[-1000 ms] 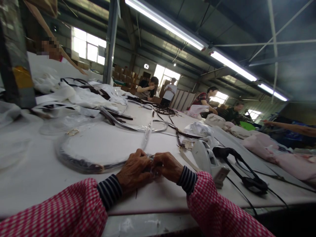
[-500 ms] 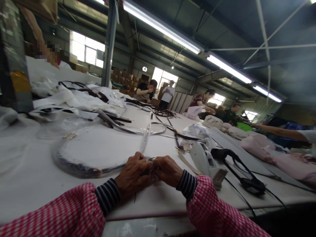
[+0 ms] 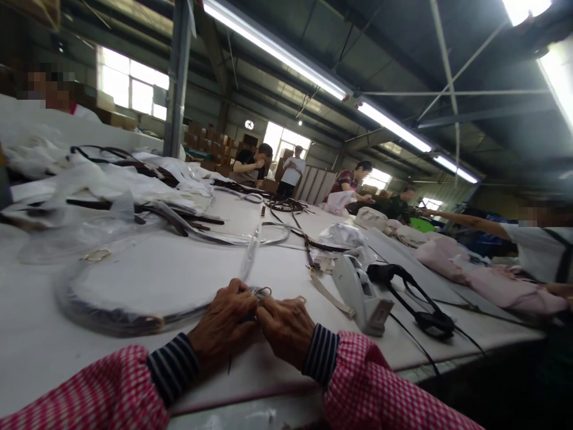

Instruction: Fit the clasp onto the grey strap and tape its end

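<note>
Since the earlier frame, the view has swung to the right, so everything slides leftward, and a co-worker's outstretched arm (image 3: 474,224) shows more fully on the right, while a small gold ring (image 3: 270,291) now stands clear above the fingertips. Below it, the left hand (image 3: 226,319) is nearly closed, fingers curled over the near end of a plastic-wrapped belt (image 3: 107,322); the right hand (image 3: 286,328) meets it, fingers bent inward, though whether they pinch anything is hidden. Looping out to the left, the belt lies on the white desk (image 3: 147,278). It looks light and springy, its clear sleeve probably slippery, so the firm end beside the ring seems the best place to grip. Counting: one belt in hand, with a second gold ring (image 3: 94,261) at its far side; one tape dispenser (image 3: 358,292); one beige strap (image 3: 331,294); one black strapped device (image 3: 436,325); loose dark belts (image 3: 284,205) farther back, too tangled to count
</note>
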Motion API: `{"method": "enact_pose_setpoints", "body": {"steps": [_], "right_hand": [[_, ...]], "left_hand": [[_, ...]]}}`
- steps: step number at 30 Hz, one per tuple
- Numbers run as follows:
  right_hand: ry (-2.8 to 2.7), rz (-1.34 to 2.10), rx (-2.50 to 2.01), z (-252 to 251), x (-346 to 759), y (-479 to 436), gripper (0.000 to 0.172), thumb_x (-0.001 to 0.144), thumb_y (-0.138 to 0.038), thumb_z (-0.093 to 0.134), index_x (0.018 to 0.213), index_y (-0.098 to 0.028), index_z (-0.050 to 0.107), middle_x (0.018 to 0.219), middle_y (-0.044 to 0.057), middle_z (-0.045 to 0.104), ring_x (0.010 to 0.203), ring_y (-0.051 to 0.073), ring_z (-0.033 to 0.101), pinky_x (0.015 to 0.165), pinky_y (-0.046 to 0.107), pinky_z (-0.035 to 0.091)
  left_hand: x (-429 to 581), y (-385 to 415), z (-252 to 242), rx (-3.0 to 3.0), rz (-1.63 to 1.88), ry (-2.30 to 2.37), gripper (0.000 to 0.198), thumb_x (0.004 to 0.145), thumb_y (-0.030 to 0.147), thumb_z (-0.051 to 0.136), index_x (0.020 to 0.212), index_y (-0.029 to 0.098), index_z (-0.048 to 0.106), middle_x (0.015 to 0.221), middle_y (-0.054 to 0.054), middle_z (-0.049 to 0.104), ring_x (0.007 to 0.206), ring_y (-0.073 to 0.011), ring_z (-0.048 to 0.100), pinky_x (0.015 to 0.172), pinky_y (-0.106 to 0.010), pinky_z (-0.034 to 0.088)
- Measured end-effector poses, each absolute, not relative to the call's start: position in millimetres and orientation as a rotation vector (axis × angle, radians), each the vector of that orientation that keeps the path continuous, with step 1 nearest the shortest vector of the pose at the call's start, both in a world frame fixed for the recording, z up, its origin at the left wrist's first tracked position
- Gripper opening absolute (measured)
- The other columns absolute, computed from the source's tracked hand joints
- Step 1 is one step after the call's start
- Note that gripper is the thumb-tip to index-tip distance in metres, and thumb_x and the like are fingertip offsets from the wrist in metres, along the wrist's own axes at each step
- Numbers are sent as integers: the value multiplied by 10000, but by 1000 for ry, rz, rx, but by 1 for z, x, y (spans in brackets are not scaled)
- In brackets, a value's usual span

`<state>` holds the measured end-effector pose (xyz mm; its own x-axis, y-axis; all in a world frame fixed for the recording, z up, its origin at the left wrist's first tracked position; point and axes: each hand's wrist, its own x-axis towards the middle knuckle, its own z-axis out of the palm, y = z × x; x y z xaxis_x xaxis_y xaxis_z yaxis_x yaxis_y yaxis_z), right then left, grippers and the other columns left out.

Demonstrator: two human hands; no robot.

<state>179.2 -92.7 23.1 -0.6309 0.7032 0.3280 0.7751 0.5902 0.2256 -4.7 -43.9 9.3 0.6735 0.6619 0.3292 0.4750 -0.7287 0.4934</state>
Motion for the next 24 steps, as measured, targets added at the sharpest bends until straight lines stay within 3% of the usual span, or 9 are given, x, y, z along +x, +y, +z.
{"method": "enact_pose_setpoints", "body": {"steps": [7, 12, 19, 24], "right_hand": [[-2540, -354, -1207, 15, 183, -99, 111, 917, -100, 477, 933, -188, 543, 1008, 64, 654, 802, 170, 624, 608, 261, 433], [-2465, -55, -1252, 10, 190, -112, 272, 819, -59, 496, 1042, -187, 583, 1055, 72, 608, 818, 172, 623, 691, 263, 523], [-2327, 71, -1223, -2, 191, -123, 365, 917, -91, 422, 1239, -199, 555, 1115, 99, 582, 930, 197, 642, 813, 310, 577], [-2272, 104, -1203, -4, 192, -122, 391, 912, -86, 428, 1253, -214, 571, 1120, 89, 578, 850, 178, 645, 761, 298, 578]], "left_hand": [[-5, -46, 13, 2528, 691, 881, 126, 900, 313, 628, 829, 210, 615, 978, -48, 656, 1070, -301, 481, 893, -434, 402], [-6, -47, 15, 2480, 695, 927, 127, 872, 337, 706, 862, 215, 671, 975, -52, 655, 1121, -306, 482, 935, -440, 396], [-11, -44, 19, 2428, 626, 931, 264, 726, 293, 830, 944, 204, 711, 1075, -79, 605, 1176, -321, 480, 985, -433, 422], [-12, -42, 19, 2434, 618, 904, 253, 770, 363, 803, 944, 209, 702, 1074, -74, 608, 1181, -323, 465, 986, -451, 420]]}}
